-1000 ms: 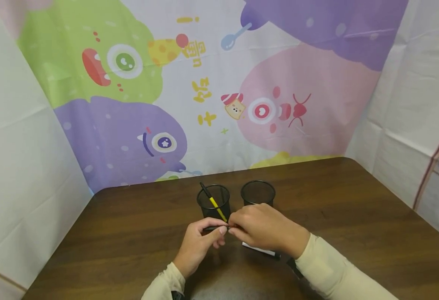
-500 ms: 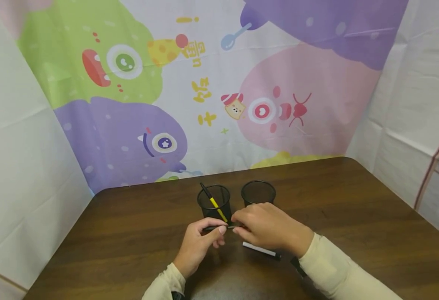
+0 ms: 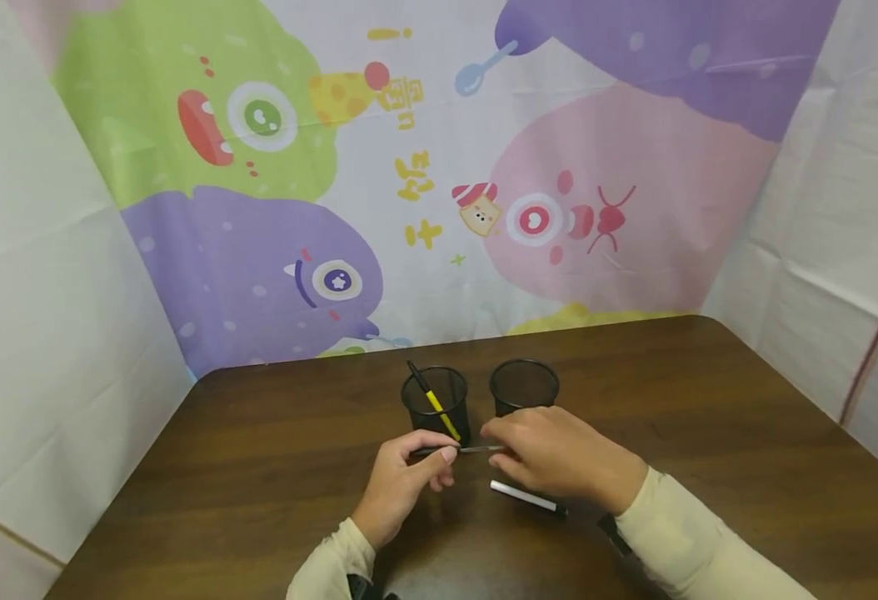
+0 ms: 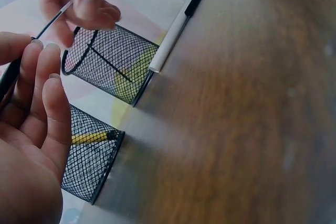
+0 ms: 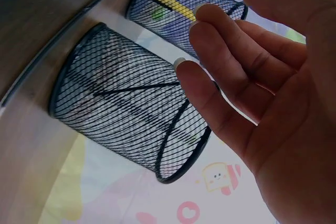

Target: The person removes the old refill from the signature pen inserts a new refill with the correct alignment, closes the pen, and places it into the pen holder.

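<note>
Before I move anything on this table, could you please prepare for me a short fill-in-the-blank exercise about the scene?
1. The table bears ____ mesh cups.
2. The left cup holds a pen that is black and ____.
3. The white pen lies ____ (inside/outside) the cups.
4. From the dark pen in the left hand, a thin rod points toward the ____ hand.

Missing words: two; yellow; outside; right.

there are two hands, two cups, one yellow pen, one white pen, one thin rod, two sleeves, one printed cloth and one table.
</note>
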The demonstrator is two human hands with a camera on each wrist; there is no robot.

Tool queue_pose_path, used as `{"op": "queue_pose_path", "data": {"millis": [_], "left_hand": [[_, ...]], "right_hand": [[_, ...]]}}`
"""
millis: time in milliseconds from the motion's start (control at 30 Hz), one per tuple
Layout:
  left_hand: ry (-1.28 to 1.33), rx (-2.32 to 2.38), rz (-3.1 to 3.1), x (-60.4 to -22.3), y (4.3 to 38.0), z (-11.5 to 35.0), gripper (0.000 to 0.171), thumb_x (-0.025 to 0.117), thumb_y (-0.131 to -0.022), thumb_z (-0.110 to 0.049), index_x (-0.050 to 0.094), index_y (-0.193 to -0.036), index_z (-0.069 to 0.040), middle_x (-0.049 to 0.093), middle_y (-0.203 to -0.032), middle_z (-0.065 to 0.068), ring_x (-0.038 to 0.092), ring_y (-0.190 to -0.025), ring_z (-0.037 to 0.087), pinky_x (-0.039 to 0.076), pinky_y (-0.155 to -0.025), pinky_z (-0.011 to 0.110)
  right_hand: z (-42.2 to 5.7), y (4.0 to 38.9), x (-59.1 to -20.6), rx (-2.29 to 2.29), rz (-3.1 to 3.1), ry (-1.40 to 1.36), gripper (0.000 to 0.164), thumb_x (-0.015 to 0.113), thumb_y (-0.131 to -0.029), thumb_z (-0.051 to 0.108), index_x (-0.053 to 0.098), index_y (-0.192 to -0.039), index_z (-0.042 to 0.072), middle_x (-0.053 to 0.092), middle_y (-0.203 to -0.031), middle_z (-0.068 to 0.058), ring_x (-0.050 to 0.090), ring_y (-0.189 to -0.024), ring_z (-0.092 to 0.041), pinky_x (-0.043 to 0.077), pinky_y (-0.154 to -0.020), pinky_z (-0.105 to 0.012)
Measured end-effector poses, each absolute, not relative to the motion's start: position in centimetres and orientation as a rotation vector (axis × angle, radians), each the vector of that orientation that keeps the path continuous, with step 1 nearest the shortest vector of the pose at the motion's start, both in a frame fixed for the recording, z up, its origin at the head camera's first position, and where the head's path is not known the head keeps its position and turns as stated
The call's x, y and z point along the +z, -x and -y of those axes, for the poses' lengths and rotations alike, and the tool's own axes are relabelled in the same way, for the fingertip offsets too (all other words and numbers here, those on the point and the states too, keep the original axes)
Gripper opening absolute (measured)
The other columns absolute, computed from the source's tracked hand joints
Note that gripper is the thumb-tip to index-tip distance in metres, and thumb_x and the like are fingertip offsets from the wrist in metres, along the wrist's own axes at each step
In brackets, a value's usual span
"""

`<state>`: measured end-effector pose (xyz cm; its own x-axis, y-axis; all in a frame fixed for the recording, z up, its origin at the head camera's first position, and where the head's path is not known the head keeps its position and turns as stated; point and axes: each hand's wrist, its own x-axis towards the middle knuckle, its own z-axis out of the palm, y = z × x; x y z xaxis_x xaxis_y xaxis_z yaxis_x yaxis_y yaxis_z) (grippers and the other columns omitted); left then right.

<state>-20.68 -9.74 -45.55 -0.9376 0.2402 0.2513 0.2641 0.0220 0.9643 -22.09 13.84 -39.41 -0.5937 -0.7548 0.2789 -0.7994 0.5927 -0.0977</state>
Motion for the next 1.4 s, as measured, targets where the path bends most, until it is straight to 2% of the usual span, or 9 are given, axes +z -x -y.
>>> {"op": "queue_pose_path", "data": {"millis": [167,533,667,800,900,1100,1233,1400], "left_hand": [[0.552,-2.095,2.225,-45.5,20.8,9.8,0.020,0.071,-0.094,-0.015,0.072,-0.103,0.003,0.067,-0.074,0.010,0.066,-0.066,0.021,0.056,-0.061,0.028],[0.535,-2.127,2.225,-45.6,20.7,9.6,0.023,0.071,-0.094,-0.018,0.072,-0.104,0.003,0.067,-0.076,0.015,0.067,-0.066,0.021,0.056,-0.061,0.028],[0.543,-2.123,2.219,-45.6,20.7,9.7,0.023,0.071,-0.095,-0.017,0.071,-0.104,0.004,0.066,-0.078,0.021,0.067,-0.066,0.021,0.056,-0.061,0.029],[0.535,-2.120,2.224,-45.5,20.7,9.8,0.021,0.071,-0.095,-0.017,0.072,-0.104,0.001,0.067,-0.078,0.020,0.067,-0.066,0.021,0.056,-0.061,0.028],[0.528,-2.120,2.225,-45.4,20.6,9.8,0.021,0.071,-0.095,-0.018,0.072,-0.104,0.001,0.067,-0.078,0.017,0.067,-0.066,0.021,0.056,-0.061,0.028],[0.542,-2.141,2.215,-45.4,20.6,9.8,0.023,0.070,-0.095,-0.017,0.071,-0.106,0.004,0.066,-0.080,0.025,0.067,-0.066,0.021,0.056,-0.061,0.028],[0.545,-2.141,2.217,-45.5,20.7,9.8,0.021,0.070,-0.095,-0.017,0.072,-0.104,0.001,0.066,-0.078,0.019,0.067,-0.066,0.021,0.056,-0.061,0.029],[0.546,-2.137,2.221,-45.6,20.7,9.9,0.020,0.070,-0.095,-0.018,0.072,-0.104,0.000,0.067,-0.077,0.017,0.067,-0.066,0.021,0.056,-0.061,0.029]], "right_hand": [[-14.2,22.2,-39.5,0.289,2.632,-1.289,0.026,0.071,-0.093,0.021,0.070,-0.115,0.008,0.073,-0.107,0.000,0.067,-0.088,-0.011,0.057,-0.072,-0.035],[-14.8,22.1,-40.1,0.322,2.745,-1.257,0.027,0.073,-0.092,0.023,0.069,-0.114,0.008,0.072,-0.097,0.001,0.060,-0.073,-0.004,0.054,-0.063,-0.034],[-14.8,22.3,-40.2,0.309,2.772,-1.250,0.020,0.075,-0.090,0.026,0.068,-0.098,0.009,0.062,-0.077,0.008,0.053,-0.063,-0.004,0.048,-0.055,-0.031],[-14.8,22.4,-40.4,0.316,2.802,-1.261,0.019,0.077,-0.088,0.027,0.063,-0.081,0.016,0.047,-0.065,0.015,0.046,-0.056,-0.002,0.042,-0.050,-0.027],[-14.7,22.4,-40.6,0.330,2.800,-1.283,0.020,0.078,-0.087,0.027,0.062,-0.077,0.019,0.048,-0.065,0.017,0.046,-0.054,-0.001,0.042,-0.050,-0.026],[-14.6,22.4,-41.0,0.316,2.817,-1.289,0.017,0.079,-0.085,0.026,0.065,-0.078,0.018,0.051,-0.065,0.016,0.048,-0.055,-0.002,0.044,-0.051,-0.028],[-14.5,22.4,-41.2,0.318,2.861,-1.285,0.015,0.080,-0.084,0.027,0.069,-0.083,0.017,0.055,-0.067,0.016,0.051,-0.057,-0.002,0.047,-0.053,-0.029],[-14.4,22.4,-41.6,0.324,2.873,-1.288,0.018,0.081,-0.083,0.026,0.065,-0.076,0.020,0.052,-0.063,0.018,0.048,-0.055,-0.002,0.045,-0.051,-0.028]]}}
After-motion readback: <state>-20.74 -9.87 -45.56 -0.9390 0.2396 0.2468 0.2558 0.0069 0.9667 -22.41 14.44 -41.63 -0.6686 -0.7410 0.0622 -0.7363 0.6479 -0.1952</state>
